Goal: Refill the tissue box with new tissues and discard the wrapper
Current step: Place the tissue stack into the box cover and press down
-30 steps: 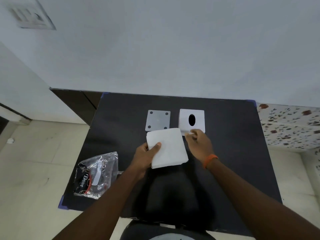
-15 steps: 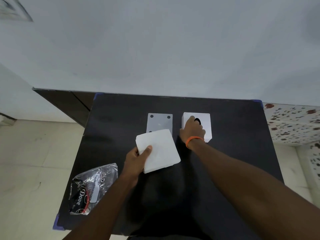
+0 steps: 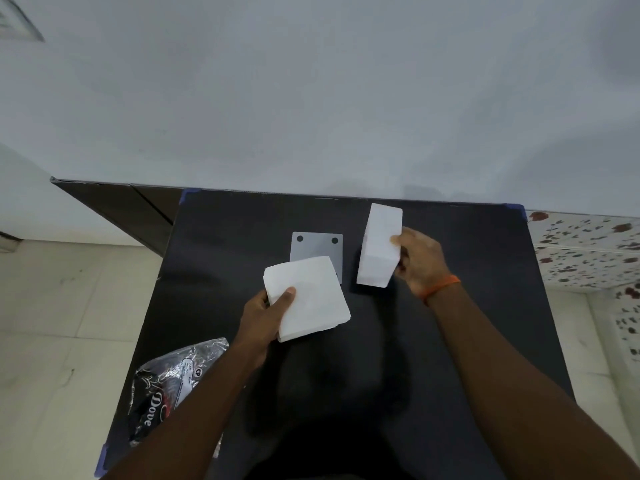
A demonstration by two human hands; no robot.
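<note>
My left hand grips a white stack of tissues by its left edge, thumb on top, just above the black table. My right hand holds the white tissue box tipped up on its side, so a plain face shows and the oval slot is hidden. The box's grey bottom plate with round dark dots lies flat between them, partly under the tissue stack. The crumpled clear-and-black wrapper lies at the table's front left corner.
The black table stands against a white wall, with a dark cabinet at the back left and a speckled counter to the right. Pale floor tiles lie on the left.
My right hand went from the box's front corner to its top, then gripped it and tipped it up on its side. The left hand kept the tissue stack, shifting slightly left.
</note>
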